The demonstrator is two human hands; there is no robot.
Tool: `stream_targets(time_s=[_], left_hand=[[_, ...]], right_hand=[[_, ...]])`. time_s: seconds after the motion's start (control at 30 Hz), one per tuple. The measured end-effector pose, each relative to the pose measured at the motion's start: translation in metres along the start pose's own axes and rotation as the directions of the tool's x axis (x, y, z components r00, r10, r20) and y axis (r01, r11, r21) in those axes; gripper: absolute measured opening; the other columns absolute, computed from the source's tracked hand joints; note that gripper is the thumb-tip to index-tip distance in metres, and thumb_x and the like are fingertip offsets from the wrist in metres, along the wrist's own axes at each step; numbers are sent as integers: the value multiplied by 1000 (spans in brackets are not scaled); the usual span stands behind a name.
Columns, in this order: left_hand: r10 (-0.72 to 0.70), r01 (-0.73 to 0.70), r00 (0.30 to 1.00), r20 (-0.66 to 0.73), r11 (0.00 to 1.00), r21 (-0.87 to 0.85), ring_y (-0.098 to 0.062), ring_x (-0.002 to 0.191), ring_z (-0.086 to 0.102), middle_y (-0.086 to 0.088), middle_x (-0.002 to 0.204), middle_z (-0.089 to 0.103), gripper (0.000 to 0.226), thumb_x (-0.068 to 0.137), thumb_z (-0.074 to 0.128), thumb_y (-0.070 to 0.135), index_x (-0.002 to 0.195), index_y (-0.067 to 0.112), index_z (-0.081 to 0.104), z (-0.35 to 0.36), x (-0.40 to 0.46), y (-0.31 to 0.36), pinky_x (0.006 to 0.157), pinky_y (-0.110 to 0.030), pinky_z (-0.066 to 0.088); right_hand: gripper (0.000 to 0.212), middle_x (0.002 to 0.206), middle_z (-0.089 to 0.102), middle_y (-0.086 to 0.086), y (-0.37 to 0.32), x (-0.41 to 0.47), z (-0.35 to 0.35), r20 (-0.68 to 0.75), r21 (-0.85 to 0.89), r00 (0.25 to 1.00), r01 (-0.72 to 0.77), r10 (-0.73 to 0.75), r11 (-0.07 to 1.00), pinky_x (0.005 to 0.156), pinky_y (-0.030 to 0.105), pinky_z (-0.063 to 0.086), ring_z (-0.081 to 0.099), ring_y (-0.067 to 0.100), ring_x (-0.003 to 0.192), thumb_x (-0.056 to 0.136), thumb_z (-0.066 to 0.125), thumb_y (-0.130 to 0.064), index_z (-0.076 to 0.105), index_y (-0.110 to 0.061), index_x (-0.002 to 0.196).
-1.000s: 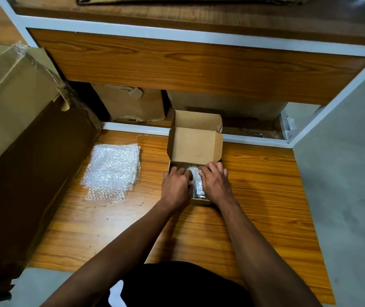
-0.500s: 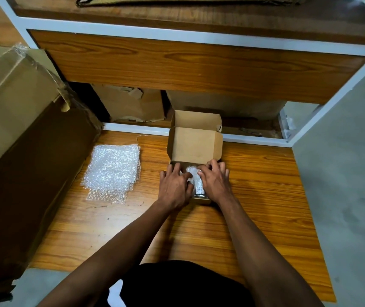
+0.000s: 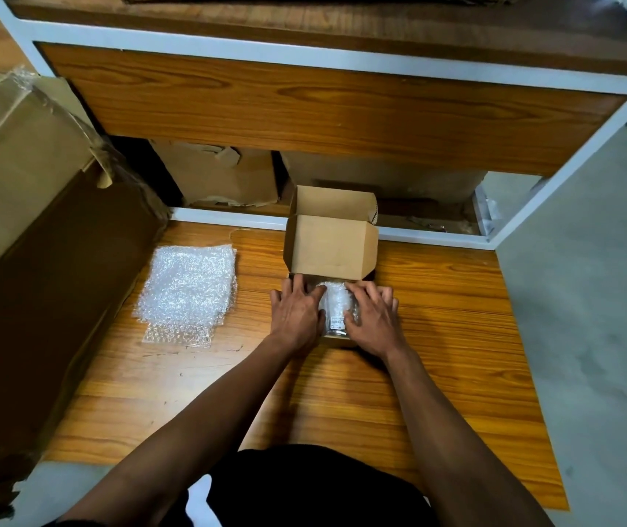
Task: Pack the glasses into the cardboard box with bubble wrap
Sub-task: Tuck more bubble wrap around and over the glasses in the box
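Observation:
A small cardboard box (image 3: 331,249) stands open on the wooden board, its lid tilted up toward the back. Inside it lies a glass wrapped in bubble wrap (image 3: 336,310), with a small label showing near its front end. My left hand (image 3: 296,313) lies flat over the left side of the box, fingers straight and spread. My right hand (image 3: 373,317) lies flat over the right side, fingers against the wrapped glass. Most of the box's inside is hidden under my hands. A stack of bubble wrap sheets (image 3: 188,290) lies to the left.
A big brown carton (image 3: 38,241) with torn tape fills the left side. A wooden shelf with a white frame (image 3: 304,104) overhangs at the back, with cartons (image 3: 228,176) under it. Grey floor (image 3: 589,317) lies to the right of the board.
Both hands have spread flatter and slid a little forward over the box and the wrapped glass. The box and the bubble wrap stack stay where they were.

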State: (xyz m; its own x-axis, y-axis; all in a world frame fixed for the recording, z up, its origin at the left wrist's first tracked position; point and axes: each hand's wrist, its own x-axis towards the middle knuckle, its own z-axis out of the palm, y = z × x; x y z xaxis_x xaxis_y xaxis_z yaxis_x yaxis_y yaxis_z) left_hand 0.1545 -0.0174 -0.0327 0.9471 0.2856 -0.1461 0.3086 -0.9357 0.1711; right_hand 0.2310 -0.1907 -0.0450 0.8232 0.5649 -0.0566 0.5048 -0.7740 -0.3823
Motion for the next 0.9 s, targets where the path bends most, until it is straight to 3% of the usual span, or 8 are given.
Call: stream_targets(time_s=[0.1,0.2,0.43,0.57,0.9], left_hand=[[-4,4,1000,4,1000,5,-32,132,35,-11,142,37,60,98,57,53,153,36,44,-3,2,1,101,-50,35],[-8,8,1000,1,1000,9,-31,131,35,-11,142,36,59,99,56,54,154,38,43,-5,2,-2,101,-50,35],[-4,3,998,66,1000,15,-33,133,33,-12,145,32,66,97,55,58,158,39,37,-5,4,-2,105,-53,33],[25,-24,1000,16,998,-52,-31,128,35,-10,141,37,67,92,53,58,154,36,42,-4,-1,-11,102,-51,33],[-25,23,998,66,999,28,-37,136,28,-12,150,24,71,92,60,58,157,39,39,-3,-7,-1,108,-55,30]], right_hand=[[73,139,43,-1,-2,1,-3,3,-33,1000,24,-24,999,95,42,38,36,22,120,89,60,-44,34,-38,157],[68,139,39,1,-5,4,-8,27,-84,999,27,-25,996,95,42,39,36,24,119,86,60,-48,41,-42,152],[69,135,35,5,-13,8,-11,50,-141,999,0,7,990,96,42,38,35,25,116,83,64,-54,45,-35,147],[73,137,37,5,-11,4,-13,19,-120,1000,-11,13,993,96,41,37,35,25,118,82,68,-51,43,-34,148],[68,131,33,4,-16,4,-15,27,-157,998,-49,54,986,94,40,37,34,25,114,81,67,-58,51,-31,141]])
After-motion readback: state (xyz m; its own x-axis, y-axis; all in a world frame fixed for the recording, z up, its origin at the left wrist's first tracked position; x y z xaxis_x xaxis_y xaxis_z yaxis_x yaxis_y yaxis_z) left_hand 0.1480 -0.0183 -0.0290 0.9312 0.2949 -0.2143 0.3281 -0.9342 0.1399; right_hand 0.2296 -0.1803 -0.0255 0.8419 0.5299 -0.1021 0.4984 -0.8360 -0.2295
